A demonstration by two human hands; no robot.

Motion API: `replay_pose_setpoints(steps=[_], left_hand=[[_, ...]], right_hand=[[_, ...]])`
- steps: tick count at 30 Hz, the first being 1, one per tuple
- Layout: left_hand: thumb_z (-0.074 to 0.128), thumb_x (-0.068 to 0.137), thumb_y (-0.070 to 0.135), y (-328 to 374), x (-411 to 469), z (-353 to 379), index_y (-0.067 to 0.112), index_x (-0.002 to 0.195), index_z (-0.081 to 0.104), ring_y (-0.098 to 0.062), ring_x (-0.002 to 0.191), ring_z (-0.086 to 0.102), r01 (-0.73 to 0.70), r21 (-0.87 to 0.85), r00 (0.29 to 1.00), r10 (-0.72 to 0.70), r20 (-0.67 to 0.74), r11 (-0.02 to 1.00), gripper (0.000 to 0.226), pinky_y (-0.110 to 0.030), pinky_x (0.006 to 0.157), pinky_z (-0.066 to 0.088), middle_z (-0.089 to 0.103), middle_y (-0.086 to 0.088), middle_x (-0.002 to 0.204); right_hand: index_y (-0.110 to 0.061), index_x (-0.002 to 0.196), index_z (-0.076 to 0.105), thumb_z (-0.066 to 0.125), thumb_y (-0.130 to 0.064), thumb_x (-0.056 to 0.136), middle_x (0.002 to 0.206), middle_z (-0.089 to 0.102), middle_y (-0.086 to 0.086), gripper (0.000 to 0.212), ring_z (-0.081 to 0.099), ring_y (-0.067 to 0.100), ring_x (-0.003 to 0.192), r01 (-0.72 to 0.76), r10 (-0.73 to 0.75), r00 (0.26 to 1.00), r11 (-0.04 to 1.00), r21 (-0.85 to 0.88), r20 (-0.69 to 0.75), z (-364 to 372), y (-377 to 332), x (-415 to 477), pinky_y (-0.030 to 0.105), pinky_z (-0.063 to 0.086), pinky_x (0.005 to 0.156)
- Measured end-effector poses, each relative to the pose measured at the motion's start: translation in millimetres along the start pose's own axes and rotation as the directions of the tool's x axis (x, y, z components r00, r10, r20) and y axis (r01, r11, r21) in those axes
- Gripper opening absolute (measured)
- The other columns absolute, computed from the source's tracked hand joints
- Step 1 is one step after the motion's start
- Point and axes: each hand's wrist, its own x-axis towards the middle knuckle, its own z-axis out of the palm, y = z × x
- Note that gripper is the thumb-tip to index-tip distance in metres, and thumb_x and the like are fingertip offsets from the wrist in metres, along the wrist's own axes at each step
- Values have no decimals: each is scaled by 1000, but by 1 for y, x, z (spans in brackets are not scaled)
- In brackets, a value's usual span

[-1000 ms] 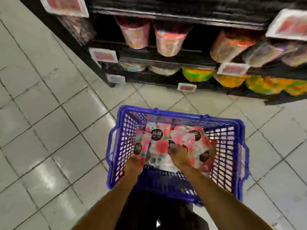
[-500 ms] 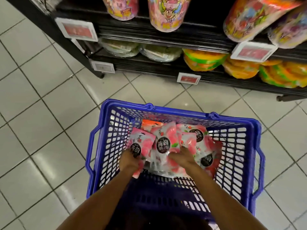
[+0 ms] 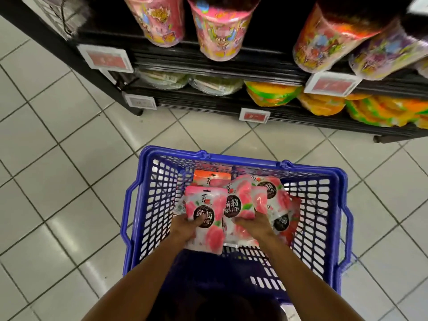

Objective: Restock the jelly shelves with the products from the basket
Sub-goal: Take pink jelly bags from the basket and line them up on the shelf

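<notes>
A blue plastic basket [image 3: 148, 205] stands on the tiled floor in front of the shelves, holding several pink peach jelly pouches. My left hand [image 3: 185, 227] grips one pink pouch [image 3: 206, 212] by its lower left edge. My right hand [image 3: 253, 225] grips a second pink pouch [image 3: 238, 200] beside it. Both pouches are lifted slightly above the rest. More pouches [image 3: 275, 200] lie under and to the right, with an orange pouch [image 3: 212, 176] at the back. The black jelly shelves [image 3: 208, 100] run across the top.
The upper shelf carries big pink jelly tubs [image 3: 220, 31] and colourful tubs [image 3: 328, 42] on the right. The bottom shelf holds pale round packs [image 3: 215, 85] and orange-green bags [image 3: 273, 92]. Red price tags [image 3: 106, 59] hang on the shelf edges. White tiled floor [image 3: 58, 181] lies left.
The view has moved closer to the basket and shelves. Both hands have closed on pouches and raised them a little from the pile.
</notes>
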Motion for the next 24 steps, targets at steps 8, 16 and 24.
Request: replay_pose_setpoints(steps=[8,16,24], left_hand=[[75,81,39,70,-183,-69,4,107,67,-9,42,53,-156,-315,987,158,-17,936,45,-20,38,40,62,1,54],[88,58,48,195,-441,-182,19,123,64,-21,96,60,-395,-509,868,492,64,765,76,-28,72,52,69,-6,104],[90,59,37,303,-654,-289,35,109,67,-2,65,66,-782,-444,533,838,-117,436,55,-17,49,46,75,10,90]], right_hand=[[1,113,68,78,1,74,109,71,19,40,67,34,100,129,-114,992,910,394,-62,-69,-58,-183,50,51,96],[-9,91,74,83,-6,66,81,73,9,26,67,27,78,411,-429,899,750,519,-93,-150,-171,-431,38,56,68],[1,99,70,88,-13,45,87,73,16,58,66,30,80,736,-743,629,474,482,-229,-209,-283,-632,42,55,75]])
